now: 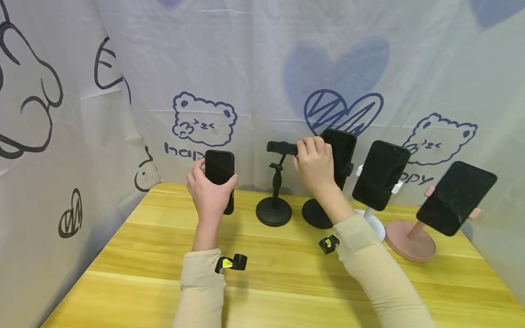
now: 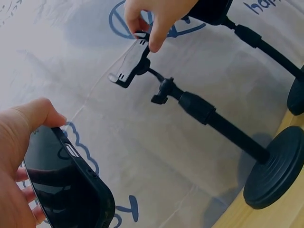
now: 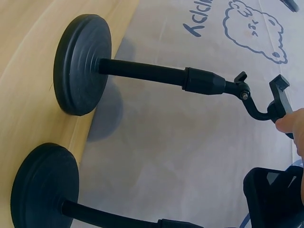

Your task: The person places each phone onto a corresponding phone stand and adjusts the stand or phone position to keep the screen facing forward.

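My left hand [image 1: 211, 193] grips a black smartphone [image 1: 219, 167] upright by its sides, thumb on one long edge, just left of a black phone stand [image 1: 274, 212]. In the left wrist view the phone [image 2: 66, 175] shows its dark screen and a slot along its side. That stand carries no phone; its clamp [image 1: 282, 147] lies sideways on top of the pole. With thumb and fingers my right hand [image 1: 316, 161] pinches the clamp's right end. The right wrist view shows the thumb [image 3: 289, 122] against the clamp, with most of the hand out of frame.
Right of this stand, a second black stand holds a phone [image 1: 343, 152], partly behind my right hand. Farther right, phones sit in a white stand [image 1: 375, 225] and a pink stand [image 1: 411, 241]. A printed cloth [image 1: 254, 68] hangs behind the wooden table [image 1: 279, 291].
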Tool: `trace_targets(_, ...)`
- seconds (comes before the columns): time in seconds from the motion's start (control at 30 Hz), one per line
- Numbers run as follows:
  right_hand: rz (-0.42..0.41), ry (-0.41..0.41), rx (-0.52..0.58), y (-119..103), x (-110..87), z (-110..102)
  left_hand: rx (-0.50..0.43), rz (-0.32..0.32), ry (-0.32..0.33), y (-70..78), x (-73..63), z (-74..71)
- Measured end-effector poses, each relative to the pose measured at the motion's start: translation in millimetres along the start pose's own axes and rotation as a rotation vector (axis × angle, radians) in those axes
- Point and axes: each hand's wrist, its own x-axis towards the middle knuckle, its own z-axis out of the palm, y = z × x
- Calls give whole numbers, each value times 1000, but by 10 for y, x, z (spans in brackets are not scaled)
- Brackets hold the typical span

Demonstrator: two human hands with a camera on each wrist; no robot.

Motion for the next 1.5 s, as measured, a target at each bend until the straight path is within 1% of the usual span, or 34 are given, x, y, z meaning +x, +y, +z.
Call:
trace_targets(0.2,-14,-3,8,39,-9,12,-33,22,-18,59,-49,68)
trace_targets(0.47,-29,-2,43,104,-14,38,-120,50,-83,199,-145,138)
trace_targets(0.63,-37,0,69,96,2,33,-160,99,-102,299,-188,175)
trace_targets(0.87,-33,-2,60,99,12,7,-243,162,-129,429,-227,271)
trace_targets(1.0,-42,10,50,106,7,4,-264,189,-152,495,-221,337)
trace_targets(1.2,-35,9,46,111,-10,12,-265,239,-188,614,-191,432)
trace_targets(1.5,-37,2,57,104,-24,16,-297,250,-257,715,-78,553)
